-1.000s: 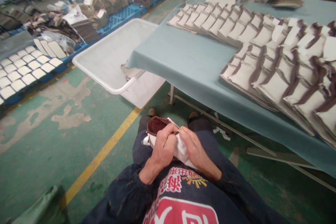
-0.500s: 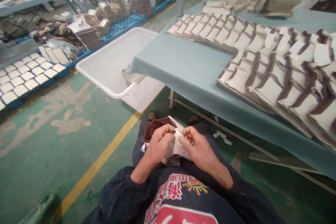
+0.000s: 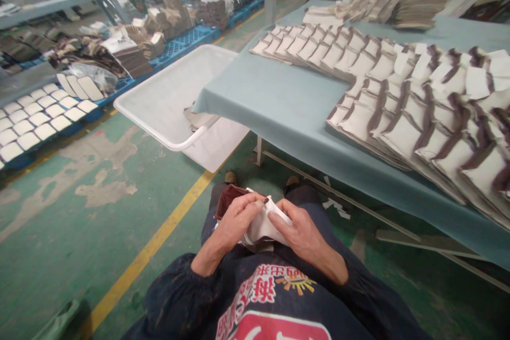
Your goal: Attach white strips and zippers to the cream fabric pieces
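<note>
A white cloth piece (image 3: 265, 226) with a dark brown lining (image 3: 230, 199) lies over my lap, between my two hands. My left hand (image 3: 239, 219) is closed on its upper edge, thumb and fingers pinched beside a small dark spot. On the other side my right hand (image 3: 300, 228) grips the white fabric, its thumb lying on top. The fingers under the cloth are partly hidden.
A table with a blue-green cover (image 3: 271, 90) stands ahead and to the right, bearing rows of overlapping white-and-brown cloth pieces (image 3: 402, 111). A white plastic tub (image 3: 159, 101) is at its left corner. Blue pallets (image 3: 171, 45) with stacked goods line the left.
My hands have moved slightly down and left at the wrists. The right thumb lies flatter on the cloth, and more of the white edge shows between the hands.
</note>
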Available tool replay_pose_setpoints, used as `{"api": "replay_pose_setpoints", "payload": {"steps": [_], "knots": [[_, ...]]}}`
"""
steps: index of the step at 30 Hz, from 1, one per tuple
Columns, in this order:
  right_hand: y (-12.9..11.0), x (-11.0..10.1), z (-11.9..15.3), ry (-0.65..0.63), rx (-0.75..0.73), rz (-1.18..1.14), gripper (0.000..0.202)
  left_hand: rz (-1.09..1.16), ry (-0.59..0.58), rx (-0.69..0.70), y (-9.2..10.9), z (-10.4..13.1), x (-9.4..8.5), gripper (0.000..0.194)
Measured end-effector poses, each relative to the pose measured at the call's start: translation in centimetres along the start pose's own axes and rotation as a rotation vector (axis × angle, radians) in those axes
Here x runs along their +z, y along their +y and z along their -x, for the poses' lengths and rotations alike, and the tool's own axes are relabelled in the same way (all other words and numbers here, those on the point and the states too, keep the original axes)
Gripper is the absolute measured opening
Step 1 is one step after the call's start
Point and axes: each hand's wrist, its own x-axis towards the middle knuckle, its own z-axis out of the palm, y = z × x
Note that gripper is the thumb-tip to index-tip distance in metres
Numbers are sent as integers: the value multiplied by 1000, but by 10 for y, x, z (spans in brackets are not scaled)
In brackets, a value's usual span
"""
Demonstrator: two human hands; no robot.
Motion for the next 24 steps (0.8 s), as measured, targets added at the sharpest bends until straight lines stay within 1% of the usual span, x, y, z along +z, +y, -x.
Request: {"api": "replay_pose_setpoints", "payload": {"steps": [5,7,9,12,14,16,17,18,19,20,21,22,23,24], "knots": [[7,12,0,-10,44,-22,39,-278,51,30,-1,2,2,37],[8,17,1,-14,83,-96,41,-330,70,64,-4,4,3,36],[6,20,1,-45,99,-248,43,-316,92,114,-8,5,3,34],[-1,24,-1,-145,62,-507,49,-193,138,158,-15,6,3,34],[-5,24,-1,-210,39,-611,53,-103,160,165,-18,6,1,37],[-7,20,-1,-268,48,-655,52,-57,161,169,-18,5,-3,39],[-8,15,-1,-290,58,-633,49,-52,151,164,-16,5,-6,39],[-8,8,-1,-285,65,-568,44,-59,135,155,-13,5,-10,39],[-9,0,-1,-248,60,-464,37,-76,116,144,-9,5,-14,37],[-11,-9,-2,-183,36,-336,30,-101,95,134,-3,6,-17,36],[-14,-18,-4,-92,-9,-204,24,-130,73,130,4,6,-21,35],[-18,-27,-6,-4,-78,-89,24,-159,49,133,11,6,-24,34],[-23,-34,-9,67,-166,0,29,-186,26,145,19,5,-25,33],[-29,-40,-13,109,-269,64,38,-209,2,164,28,5,-26,31]]}}
